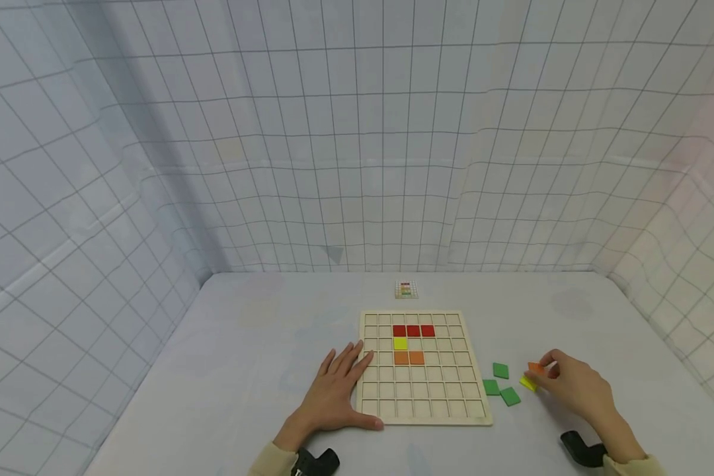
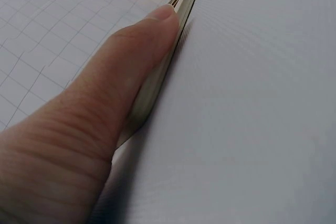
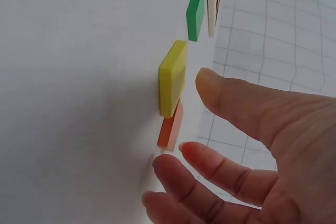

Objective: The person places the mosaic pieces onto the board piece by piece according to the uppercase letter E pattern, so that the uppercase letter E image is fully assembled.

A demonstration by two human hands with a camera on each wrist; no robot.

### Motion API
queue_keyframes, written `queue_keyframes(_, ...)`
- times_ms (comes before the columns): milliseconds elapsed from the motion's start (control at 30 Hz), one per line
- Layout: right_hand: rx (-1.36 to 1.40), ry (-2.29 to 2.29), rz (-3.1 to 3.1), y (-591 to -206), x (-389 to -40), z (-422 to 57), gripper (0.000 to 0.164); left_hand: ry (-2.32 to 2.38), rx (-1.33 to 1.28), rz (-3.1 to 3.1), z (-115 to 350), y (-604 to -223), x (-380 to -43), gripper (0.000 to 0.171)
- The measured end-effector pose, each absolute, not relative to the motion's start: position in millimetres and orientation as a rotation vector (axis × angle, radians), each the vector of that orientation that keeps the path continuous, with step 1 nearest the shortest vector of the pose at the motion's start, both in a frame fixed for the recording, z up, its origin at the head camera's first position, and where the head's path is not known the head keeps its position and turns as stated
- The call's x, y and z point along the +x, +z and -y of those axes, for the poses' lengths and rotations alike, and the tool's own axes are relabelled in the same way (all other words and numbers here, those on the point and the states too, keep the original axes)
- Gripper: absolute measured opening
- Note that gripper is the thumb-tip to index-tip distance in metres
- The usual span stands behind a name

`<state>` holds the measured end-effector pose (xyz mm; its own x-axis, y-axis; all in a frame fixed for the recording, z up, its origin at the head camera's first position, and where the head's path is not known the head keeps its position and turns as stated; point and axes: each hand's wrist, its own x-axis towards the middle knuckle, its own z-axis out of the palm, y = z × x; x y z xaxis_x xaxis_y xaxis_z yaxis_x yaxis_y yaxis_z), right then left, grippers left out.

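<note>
A pale wooden grid board (image 1: 419, 390) lies on the table. Red tiles (image 1: 413, 330) fill part of one row, with a yellow tile (image 1: 400, 344) and two orange tiles (image 1: 408, 357) below them. My left hand (image 1: 336, 393) rests with spread fingers on the board's left side, its thumb along the near edge. Right of the board, my right hand (image 1: 577, 387) hovers over a loose orange tile (image 3: 170, 128) and a loose yellow tile (image 3: 173, 80). In the right wrist view its thumb and bent fingers stand apart, with nothing pinched between them.
Several loose green tiles (image 1: 500, 370) lie between the board and my right hand, one against the board's right edge. A small card (image 1: 406, 289) with a coloured grid pattern lies behind the board. White grid-lined cloth (image 1: 357, 165) walls the table at the back and sides.
</note>
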<state>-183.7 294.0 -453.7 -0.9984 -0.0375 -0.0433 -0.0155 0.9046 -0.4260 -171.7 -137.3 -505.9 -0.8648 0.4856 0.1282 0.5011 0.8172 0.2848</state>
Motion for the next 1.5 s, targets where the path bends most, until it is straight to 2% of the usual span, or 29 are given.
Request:
queue_keyframes(300,0.038,-0.674,-2.962,-456.0,-189.7,-297.3,0.06,-0.482,-0.8,2.95,137.6,-504.3,-171.6,0.116)
queue_keyframes(767,-0.057,-0.741,-2.983,-460.5,-216.7,-288.7,0.037,-0.478,-0.793,2.96,136.9,-504.3,-171.3,0.117)
queue_keyframes(1500,-0.118,-0.969,-3.048,-465.6,-218.7,-268.1,0.027,-0.473,-0.793,2.948,136.7,-503.7,-170.6,0.117)
